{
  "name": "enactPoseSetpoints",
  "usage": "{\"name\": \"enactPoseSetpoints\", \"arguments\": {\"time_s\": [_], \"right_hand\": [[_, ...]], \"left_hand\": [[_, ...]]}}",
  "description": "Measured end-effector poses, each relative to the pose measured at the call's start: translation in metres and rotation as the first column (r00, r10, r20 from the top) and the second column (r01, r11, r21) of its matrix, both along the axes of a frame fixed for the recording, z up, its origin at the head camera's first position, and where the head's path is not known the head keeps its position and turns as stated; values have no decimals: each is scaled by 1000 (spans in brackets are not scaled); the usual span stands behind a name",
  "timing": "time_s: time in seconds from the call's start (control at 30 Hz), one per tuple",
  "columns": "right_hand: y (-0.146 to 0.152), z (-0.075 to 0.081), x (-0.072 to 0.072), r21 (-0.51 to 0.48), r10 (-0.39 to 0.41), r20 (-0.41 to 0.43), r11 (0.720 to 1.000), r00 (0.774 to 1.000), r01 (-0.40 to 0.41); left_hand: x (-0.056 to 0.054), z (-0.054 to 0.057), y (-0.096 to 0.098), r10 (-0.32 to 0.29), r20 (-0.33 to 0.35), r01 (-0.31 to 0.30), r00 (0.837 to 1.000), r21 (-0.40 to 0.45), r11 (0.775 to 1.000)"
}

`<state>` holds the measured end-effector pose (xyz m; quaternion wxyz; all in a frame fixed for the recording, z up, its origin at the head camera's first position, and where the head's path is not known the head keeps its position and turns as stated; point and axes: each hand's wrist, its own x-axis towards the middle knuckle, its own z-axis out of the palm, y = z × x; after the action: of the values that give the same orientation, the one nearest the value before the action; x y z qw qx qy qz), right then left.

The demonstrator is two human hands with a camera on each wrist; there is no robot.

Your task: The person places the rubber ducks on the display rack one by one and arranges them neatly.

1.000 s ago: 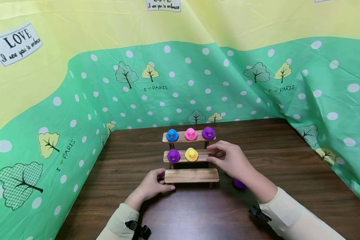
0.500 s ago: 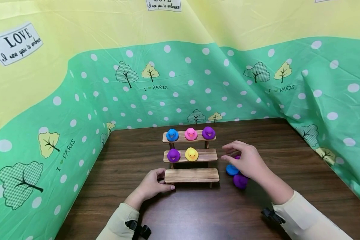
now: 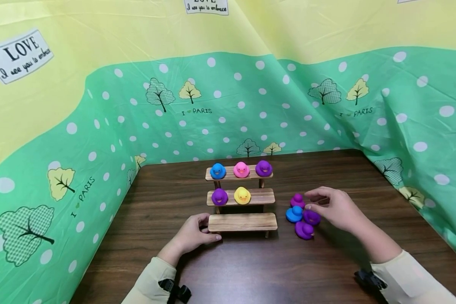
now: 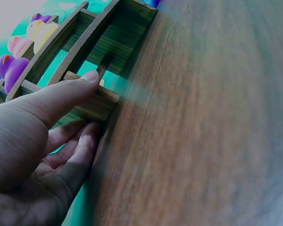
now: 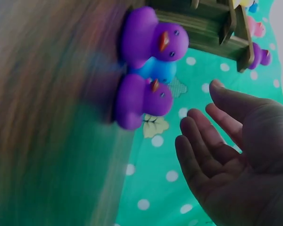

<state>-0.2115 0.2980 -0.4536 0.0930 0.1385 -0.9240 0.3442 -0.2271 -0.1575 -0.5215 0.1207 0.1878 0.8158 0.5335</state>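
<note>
A three-step wooden stand (image 3: pixel 243 222) stands mid-table. My left hand (image 3: pixel 195 233) holds its lower left end; in the left wrist view the thumb (image 4: pixel 70 94) lies along the wood with curled fingers beneath. On the top step sit a blue duck (image 3: pixel 218 171), a pink duck (image 3: pixel 241 169) and a purple duck (image 3: pixel 264 168). The middle step bears a purple duck (image 3: pixel 219 196) and a yellow duck (image 3: pixel 242 196). My right hand (image 3: pixel 339 209) hovers with fingers spread beside a cluster of ducks, holding nothing; the right wrist view shows a gap between it and the purple duck (image 5: pixel 144 101).
Right of the stand, several ducks cluster on the dark wooden table (image 3: pixel 251 270): a blue duck (image 3: pixel 294 214) and purple ones, including a purple duck (image 3: pixel 304 230) nearest the front. A green and yellow printed cloth (image 3: pixel 220 97) walls the table's back and sides.
My right hand has moved right from the middle step's right end, past the duck cluster, uncovering those ducks. My left hand and the stand have stayed in place.
</note>
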Motion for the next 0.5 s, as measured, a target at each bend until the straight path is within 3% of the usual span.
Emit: {"name": "enactPoseSetpoints", "arguments": {"time_s": [0.5], "right_hand": [[20,-16,7,84,32,161,995,986,-46]], "left_hand": [[0,0,-1,0,-7,0,1000,6,1000]]}}
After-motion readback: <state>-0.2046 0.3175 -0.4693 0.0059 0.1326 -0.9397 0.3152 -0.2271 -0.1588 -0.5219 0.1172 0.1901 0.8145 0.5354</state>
